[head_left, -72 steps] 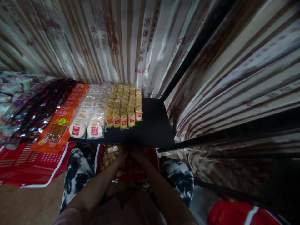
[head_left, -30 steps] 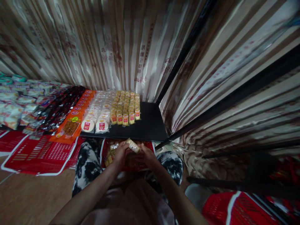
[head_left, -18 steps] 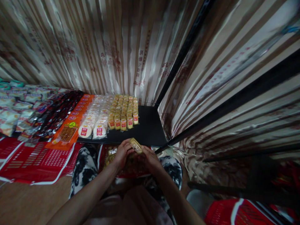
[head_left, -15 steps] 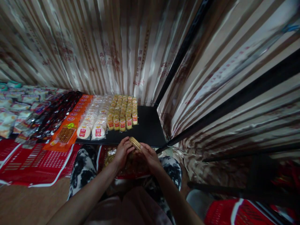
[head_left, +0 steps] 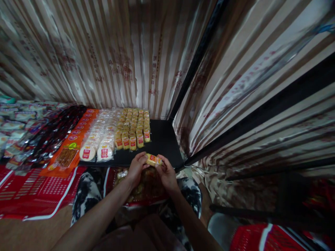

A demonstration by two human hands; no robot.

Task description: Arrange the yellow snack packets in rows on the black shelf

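Between both hands I hold a small yellow wrapped snack, its red and white label facing up. The fingers of my left hand pinch its left end, and my right hand grips the right end. Below my hands, a red basket between my knees holds more wrapped snacks, partly hidden by my forearms. Beyond my hands, rows of the same yellow snacks stand on the black shelf.
Left of the yellow rows lie round white packaged snacks, an orange packet and dark shiny packets. Red baskets stand at the left and lower right. Black metal posts rise before the striped sheeting.
The snack in my hands has turned, so its label now shows where the plain side faced before. The view has shifted slightly, moving the shelf goods a little left and down.
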